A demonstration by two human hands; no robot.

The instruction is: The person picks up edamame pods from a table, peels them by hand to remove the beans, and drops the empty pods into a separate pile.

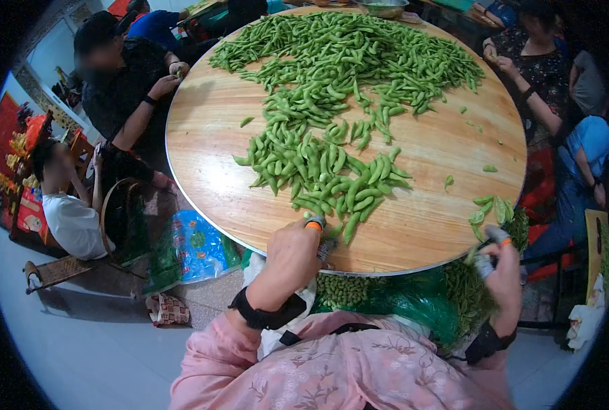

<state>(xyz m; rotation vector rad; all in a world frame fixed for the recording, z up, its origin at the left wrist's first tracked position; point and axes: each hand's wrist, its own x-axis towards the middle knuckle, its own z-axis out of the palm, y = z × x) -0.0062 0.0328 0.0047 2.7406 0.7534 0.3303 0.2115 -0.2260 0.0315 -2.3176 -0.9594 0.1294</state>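
My left hand point(292, 254) reaches over the near edge of the round wooden table point(448, 198), its fingers curled down with grey and orange wraps on them. Whatever it pinches is hidden under the fingers. Just beyond it lies the near end of the pile of green soybean pods point(318, 164). My right hand point(504, 277) is off the table's right front edge, also with wrapped fingers; its thumb and forefinger are apart. A blurred green bit point(469, 256) is beside its thumb. Several opened pods point(483, 210) lie on the table just past that hand.
Below the table edge are a heap of shelled beans point(342, 290), green plastic point(417, 301) and a heap of pod shells point(465, 294). A metal bowl point(383, 8) stands at the far edge. Other people sit left and right; a blue bag point(198, 246) lies on the floor.
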